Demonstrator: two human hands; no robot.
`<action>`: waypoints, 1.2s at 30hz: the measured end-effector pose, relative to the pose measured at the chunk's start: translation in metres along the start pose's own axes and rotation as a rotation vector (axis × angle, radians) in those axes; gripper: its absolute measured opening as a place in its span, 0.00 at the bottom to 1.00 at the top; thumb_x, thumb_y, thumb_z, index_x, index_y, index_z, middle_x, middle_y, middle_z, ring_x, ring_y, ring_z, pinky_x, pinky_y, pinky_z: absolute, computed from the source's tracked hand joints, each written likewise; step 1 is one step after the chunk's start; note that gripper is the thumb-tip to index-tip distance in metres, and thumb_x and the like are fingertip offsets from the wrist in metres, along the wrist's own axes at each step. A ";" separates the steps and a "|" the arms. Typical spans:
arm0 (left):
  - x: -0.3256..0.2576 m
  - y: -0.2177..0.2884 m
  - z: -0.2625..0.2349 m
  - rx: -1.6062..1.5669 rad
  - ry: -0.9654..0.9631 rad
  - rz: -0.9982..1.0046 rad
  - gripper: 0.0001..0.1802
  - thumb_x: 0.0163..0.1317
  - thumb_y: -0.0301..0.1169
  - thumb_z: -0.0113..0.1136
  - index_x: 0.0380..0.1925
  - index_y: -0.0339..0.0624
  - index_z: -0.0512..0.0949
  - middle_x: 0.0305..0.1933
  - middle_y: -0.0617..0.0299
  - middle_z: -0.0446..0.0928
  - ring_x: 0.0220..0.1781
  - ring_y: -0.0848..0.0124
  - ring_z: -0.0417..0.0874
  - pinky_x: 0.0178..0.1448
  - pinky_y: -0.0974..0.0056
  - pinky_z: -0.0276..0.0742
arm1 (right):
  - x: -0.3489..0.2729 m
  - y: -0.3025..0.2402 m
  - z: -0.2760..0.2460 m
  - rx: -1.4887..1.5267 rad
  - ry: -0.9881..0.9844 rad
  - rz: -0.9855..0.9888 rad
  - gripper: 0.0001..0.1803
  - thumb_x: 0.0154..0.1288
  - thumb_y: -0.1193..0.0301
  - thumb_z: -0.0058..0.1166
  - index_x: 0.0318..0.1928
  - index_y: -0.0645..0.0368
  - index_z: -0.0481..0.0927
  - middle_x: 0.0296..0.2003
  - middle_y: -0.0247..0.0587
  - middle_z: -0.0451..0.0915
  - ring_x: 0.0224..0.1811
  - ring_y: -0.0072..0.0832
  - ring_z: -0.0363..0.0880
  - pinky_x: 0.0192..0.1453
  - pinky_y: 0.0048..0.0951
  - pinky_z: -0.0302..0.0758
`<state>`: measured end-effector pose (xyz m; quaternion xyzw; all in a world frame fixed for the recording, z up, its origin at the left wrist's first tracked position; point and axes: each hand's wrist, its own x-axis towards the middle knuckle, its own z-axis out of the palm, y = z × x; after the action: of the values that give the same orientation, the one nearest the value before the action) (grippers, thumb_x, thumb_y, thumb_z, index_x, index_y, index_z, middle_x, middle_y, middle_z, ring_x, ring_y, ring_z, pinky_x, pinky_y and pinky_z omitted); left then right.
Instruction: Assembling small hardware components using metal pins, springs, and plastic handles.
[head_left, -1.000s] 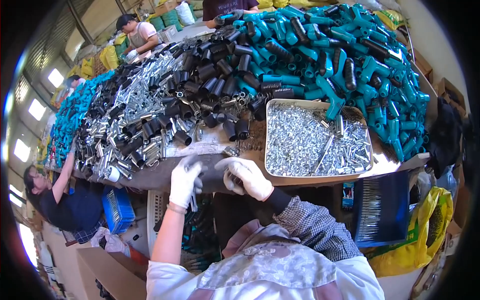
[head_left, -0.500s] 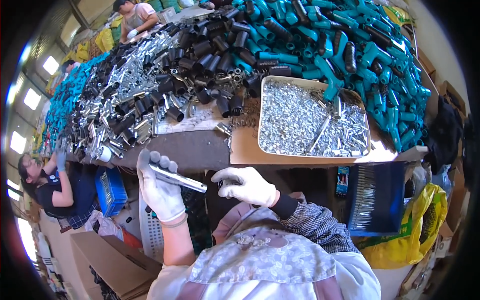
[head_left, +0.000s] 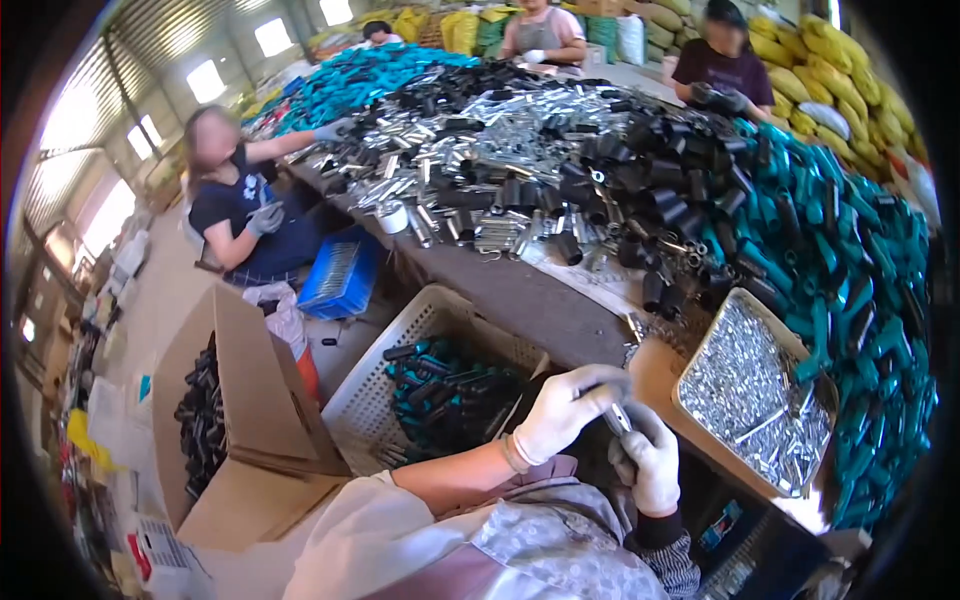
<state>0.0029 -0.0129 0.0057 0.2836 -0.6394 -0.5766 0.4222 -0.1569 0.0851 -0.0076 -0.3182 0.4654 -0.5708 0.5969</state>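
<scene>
My left hand [head_left: 568, 412], in a white glove with grey fingertips, grips a short silver metal tube [head_left: 619, 420] in front of my body. The gloved right hand [head_left: 652, 462] is closed around the same tube from the other side. Its fingers hide the tube's lower part, and any small part inside them is out of sight. Beyond the right hand, on cardboard, sits a cream tray [head_left: 706, 343] full of small shiny metal pieces [head_left: 745, 370]. A long thin rod and a teal pistol-shaped handle [head_left: 818, 345] rest over it.
Black sleeves [head_left: 665, 185], silver tubes [head_left: 520, 220] and teal handles [head_left: 880, 350] are heaped on the table [head_left: 500, 300]. Left of me stand a perforated crate [head_left: 365, 405] of teal-black handles, a cardboard box [head_left: 260, 400] and a blue bin [head_left: 345, 270]. Several co-workers [head_left: 235, 190] sit around the table.
My view has swung left. The right hand, apart from the tube before, now meets it alongside the left hand. The left hand has turned from palm-up to fingers over the tube.
</scene>
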 end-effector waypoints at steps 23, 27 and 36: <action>-0.006 0.019 -0.020 1.036 -0.851 0.421 0.23 0.58 0.38 0.61 0.54 0.47 0.77 0.38 0.56 0.82 0.40 0.56 0.86 0.41 0.53 0.83 | -0.004 0.007 -0.024 0.018 -0.345 0.264 0.32 0.64 0.68 0.62 0.66 0.69 0.73 0.37 0.33 0.81 0.25 0.11 0.67 0.27 0.14 0.62; 0.005 0.024 -0.027 0.883 -0.694 0.306 0.14 0.58 0.43 0.66 0.42 0.54 0.86 0.31 0.60 0.82 0.33 0.58 0.85 0.36 0.55 0.81 | 0.006 0.004 -0.033 -0.069 -0.387 0.068 0.34 0.72 0.63 0.59 0.71 0.67 0.66 0.51 0.39 0.80 0.47 0.20 0.77 0.50 0.23 0.75; 0.007 0.017 -0.025 0.563 -0.504 -0.088 0.13 0.57 0.27 0.68 0.42 0.33 0.85 0.35 0.51 0.86 0.34 0.69 0.87 0.42 0.65 0.81 | -0.022 -0.010 -0.054 0.046 -0.169 0.110 0.29 0.77 0.58 0.52 0.68 0.64 0.71 0.47 0.44 0.84 0.41 0.24 0.83 0.47 0.27 0.82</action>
<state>0.0238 -0.0279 0.0234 0.2650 -0.8438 -0.4476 0.1320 -0.2082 0.1135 -0.0141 -0.3256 0.4170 -0.5187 0.6716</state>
